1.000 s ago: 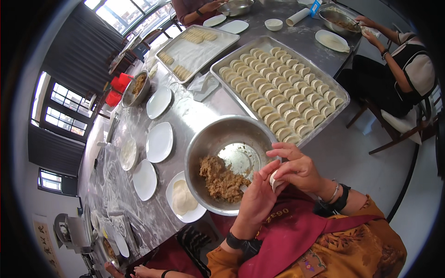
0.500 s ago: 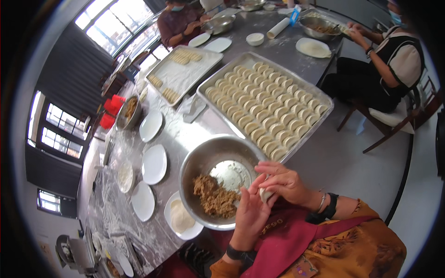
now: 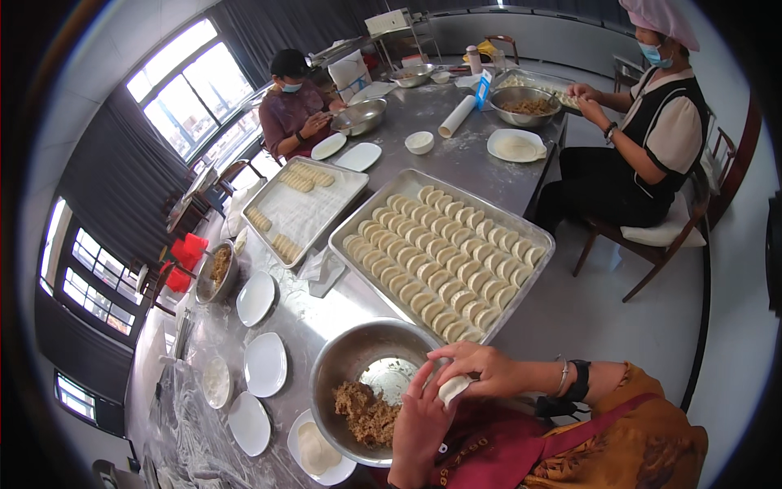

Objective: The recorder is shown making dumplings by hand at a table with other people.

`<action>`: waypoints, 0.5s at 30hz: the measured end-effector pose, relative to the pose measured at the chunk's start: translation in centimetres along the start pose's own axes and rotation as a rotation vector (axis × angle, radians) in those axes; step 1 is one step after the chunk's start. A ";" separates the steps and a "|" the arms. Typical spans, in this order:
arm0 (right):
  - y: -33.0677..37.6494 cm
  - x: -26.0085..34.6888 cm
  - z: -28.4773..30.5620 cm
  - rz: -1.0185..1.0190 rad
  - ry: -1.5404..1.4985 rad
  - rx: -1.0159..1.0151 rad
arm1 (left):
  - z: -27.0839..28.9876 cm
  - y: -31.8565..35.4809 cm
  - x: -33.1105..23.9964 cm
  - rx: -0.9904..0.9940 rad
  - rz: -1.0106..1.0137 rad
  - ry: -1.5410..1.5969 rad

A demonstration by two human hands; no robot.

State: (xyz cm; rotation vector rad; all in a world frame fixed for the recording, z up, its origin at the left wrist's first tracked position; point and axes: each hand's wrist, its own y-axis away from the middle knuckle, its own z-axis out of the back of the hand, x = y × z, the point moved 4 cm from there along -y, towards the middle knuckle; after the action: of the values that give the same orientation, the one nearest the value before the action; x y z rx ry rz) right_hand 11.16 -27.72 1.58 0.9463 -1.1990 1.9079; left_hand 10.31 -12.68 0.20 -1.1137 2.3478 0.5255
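Observation:
My left hand (image 3: 419, 424) and my right hand (image 3: 476, 367) pinch a white dumpling (image 3: 452, 389) between them, held just over the near rim of a steel bowl (image 3: 342, 359). Brown minced filling (image 3: 366, 411) lies in the bowl's near side. Beyond the bowl stands a large steel tray (image 3: 529, 240) with several rows of folded dumplings. A small white plate (image 3: 303, 469) with round wrappers sits left of my left hand.
Several white plates (image 3: 265, 364) lie along the steel table's left side (image 3: 562, 318). A second tray (image 3: 305, 213) holds a few dumplings. Two other people sit at the far end and right, working by their own bowls (image 3: 525, 106). A rolling pin (image 3: 456, 116) lies there.
The view has tilted upward, showing more of the far table and the two other people. My hands stay together on the dumpling by the bowl's rim.

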 end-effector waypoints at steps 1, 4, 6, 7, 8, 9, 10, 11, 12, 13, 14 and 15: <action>-0.3 -0.9 0.5 -0.116 -0.170 0.023 | 0.4 0.1 -0.5 -0.002 -0.017 -0.003; -1.2 -3.7 2.9 -0.440 -0.541 0.065 | 1.6 1.2 -2.7 -0.191 -0.076 -0.261; -3.7 -5.9 6.4 -0.563 -0.488 -0.013 | 3.5 3.5 -4.6 -0.297 -0.208 -0.188; -5.1 -7.7 8.3 -0.591 -0.459 -0.041 | 5.1 4.7 -5.4 -0.299 -0.256 -0.156; -6.9 -9.5 10.3 -0.610 -0.375 -0.124 | 4.9 6.1 -6.3 -0.363 -0.290 -0.141; -8.3 -12.5 12.6 -0.611 -0.361 -0.224 | 4.3 7.5 -7.1 -0.422 -0.321 -0.126; -10.2 -14.2 14.9 -0.663 -0.279 -0.322 | 5.2 8.9 -7.6 -0.437 -0.415 -0.119; -11.4 -16.3 17.8 -0.611 -0.165 -0.366 | 6.2 10.1 -7.8 -0.434 -0.497 -0.108; -12.8 -18.3 19.9 -0.556 -0.056 -0.397 | 7.0 11.3 -7.9 -0.487 -0.550 -0.098; -14.7 -19.4 21.0 -0.541 0.040 -0.434 | 7.7 12.6 -8.1 -0.550 -0.611 -0.090; -16.5 -20.2 22.1 -0.527 0.137 -0.475 | 8.3 13.7 -8.2 -0.636 -0.633 -0.096; -18.3 -21.9 22.5 -0.523 0.133 -0.459 | 8.3 14.5 -8.1 -0.733 -0.645 -0.074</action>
State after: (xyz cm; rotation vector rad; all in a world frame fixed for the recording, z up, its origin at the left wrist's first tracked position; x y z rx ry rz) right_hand 42.43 -45.91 -2.19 0.7699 -1.1081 1.1973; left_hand 5.37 5.24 0.04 -2.0110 1.5869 1.1750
